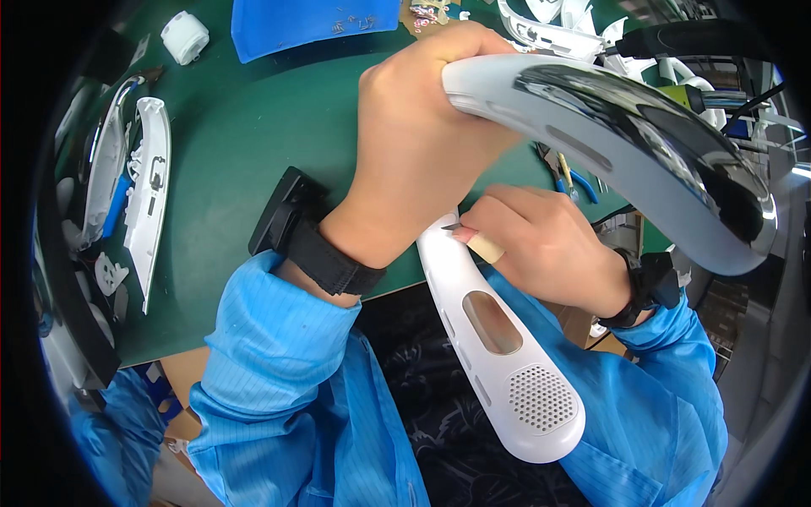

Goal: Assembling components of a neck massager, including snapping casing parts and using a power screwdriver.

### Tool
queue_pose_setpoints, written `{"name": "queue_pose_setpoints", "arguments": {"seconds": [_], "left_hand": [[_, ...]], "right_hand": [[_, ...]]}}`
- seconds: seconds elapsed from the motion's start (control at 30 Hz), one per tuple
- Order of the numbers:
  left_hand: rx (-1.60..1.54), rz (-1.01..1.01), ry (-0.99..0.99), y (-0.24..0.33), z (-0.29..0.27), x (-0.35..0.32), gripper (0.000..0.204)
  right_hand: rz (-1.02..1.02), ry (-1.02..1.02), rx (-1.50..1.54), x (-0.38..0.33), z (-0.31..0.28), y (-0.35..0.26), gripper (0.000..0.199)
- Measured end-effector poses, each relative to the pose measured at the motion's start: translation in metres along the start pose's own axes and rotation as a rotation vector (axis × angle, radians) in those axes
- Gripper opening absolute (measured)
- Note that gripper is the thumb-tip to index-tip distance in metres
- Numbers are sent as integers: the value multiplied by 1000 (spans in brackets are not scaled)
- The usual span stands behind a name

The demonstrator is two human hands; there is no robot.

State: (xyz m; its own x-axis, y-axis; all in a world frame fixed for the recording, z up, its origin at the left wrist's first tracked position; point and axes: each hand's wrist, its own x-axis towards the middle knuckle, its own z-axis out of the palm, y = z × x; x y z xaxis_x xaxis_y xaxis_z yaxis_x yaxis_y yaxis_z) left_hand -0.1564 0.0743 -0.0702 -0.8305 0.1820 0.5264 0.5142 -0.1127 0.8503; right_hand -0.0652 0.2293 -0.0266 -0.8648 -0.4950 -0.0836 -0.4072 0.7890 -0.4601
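Both hands held the curved white plastic band [498,355] above the green bench [228,169]: left hand [422,135] gripped its glossy upper arm, right hand [541,245] pressed a small blade [454,227] to the lower arm. Stiff, light, probably slippery; best gripped mid-arm.

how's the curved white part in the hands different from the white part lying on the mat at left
The held part is lifted off the mat, gripped by the left hand and touched by the right hand; the left part lies untouched on the green mat. The held part shows a closed shell with a perforated grille; the left part shows its open inside. Both are long, curved white plastic.
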Motion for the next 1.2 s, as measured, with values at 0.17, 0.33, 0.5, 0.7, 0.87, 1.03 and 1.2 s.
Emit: {"name": "queue_pose_setpoints", "arguments": {"seconds": [0.17, 0.33, 0.5, 0.7, 0.87, 1.03, 1.2], "left_hand": [[-9, 74, 195, -1, 1, 1, 29], [-37, -60, 136, -5, -2, 0, 27], [-106, -102, 162, -4, 0, 2, 25], [-18, -92, 141, 0, 0, 4, 25], [18, 1, 169, -1, -1, 2, 25], [2, 40, 175, 1, -1, 1, 25], [-85, 16, 181, -5, 4, 1, 24]], "right_hand": [[229, -40, 339, -3, 5, 2, 6], [513, -212, 542, 5, -20, -4, 15], [507, -209, 588, 3, -6, 2, 19], [131, 95, -46, -16, 12, -5, 12], [367, 8, 350, -6, -3, -10, 14], [191, -40, 229, 2, -9, -4, 15], [335, -90, 285, -3, -2, -5, 14]]}}
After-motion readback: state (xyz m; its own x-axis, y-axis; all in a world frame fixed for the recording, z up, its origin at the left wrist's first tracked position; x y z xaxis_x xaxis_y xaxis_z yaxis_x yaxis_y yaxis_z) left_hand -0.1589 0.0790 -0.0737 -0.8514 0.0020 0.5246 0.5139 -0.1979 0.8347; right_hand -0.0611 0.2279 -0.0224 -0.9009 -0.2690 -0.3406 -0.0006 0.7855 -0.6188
